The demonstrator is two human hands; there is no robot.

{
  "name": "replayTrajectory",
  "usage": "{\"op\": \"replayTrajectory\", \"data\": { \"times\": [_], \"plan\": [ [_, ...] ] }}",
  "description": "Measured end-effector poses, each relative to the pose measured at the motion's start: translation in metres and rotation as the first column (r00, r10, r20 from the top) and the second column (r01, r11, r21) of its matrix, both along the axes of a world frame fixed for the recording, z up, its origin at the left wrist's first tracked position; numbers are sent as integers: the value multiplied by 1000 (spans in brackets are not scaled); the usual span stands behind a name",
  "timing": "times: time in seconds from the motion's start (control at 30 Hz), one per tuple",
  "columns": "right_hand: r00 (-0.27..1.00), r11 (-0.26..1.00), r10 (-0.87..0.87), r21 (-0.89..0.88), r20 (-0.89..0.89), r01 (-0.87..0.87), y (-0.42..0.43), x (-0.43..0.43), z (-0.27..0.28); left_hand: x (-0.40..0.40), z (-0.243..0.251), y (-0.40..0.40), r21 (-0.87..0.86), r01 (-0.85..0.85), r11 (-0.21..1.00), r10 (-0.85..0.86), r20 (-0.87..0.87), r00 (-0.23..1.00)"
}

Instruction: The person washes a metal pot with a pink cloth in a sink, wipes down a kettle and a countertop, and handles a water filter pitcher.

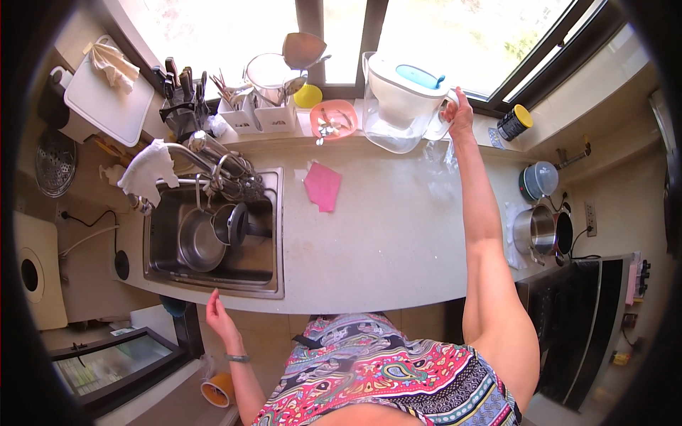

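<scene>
My right hand (459,113) grips the handle of a clear water filter pitcher (397,106) with a white and blue lid, at the window ledge. My left hand (219,319) hangs in front of the sink's near edge, with nothing in it. Left of the counter's middle lies a pink cloth (323,186). Metal cookware, including a steel pan (201,240), sits in the stainless steel sink (278,229). A pink bowl (334,120) with small utensils stands left of the pitcher.
On the ledge are a knife block (184,114), white utensil holders (274,117) and a dark can with a yellow lid (514,122). A white cutting board (109,101) leans at the left. Steel pots (534,229) stand at the right. A white cloth (149,171) hangs over the faucet.
</scene>
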State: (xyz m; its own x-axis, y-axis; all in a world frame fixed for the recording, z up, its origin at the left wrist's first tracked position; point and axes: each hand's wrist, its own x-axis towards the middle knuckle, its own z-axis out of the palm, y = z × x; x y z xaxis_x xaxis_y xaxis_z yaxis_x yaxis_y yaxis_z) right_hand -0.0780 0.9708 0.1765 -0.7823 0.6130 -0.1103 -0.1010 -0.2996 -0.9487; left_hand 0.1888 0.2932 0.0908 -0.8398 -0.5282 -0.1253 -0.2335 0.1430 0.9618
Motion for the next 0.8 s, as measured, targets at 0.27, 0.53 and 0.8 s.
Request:
{"op": "replayTrajectory", "data": {
  "times": [0.27,0.53,0.8],
  "plan": [
    [987,990,119,-88,104,-110,-51,146,22,-19,26,70,202,242,949,-212,-158,964],
    [985,996,-5,-84,174,20,-122,277,-49,-8,71,143,257,499,827,-429,-284,857],
    [993,993,74,-101,93,-65,-143,333,-81,13,76,190,191,627,755,-574,-270,773]
  ]
}}
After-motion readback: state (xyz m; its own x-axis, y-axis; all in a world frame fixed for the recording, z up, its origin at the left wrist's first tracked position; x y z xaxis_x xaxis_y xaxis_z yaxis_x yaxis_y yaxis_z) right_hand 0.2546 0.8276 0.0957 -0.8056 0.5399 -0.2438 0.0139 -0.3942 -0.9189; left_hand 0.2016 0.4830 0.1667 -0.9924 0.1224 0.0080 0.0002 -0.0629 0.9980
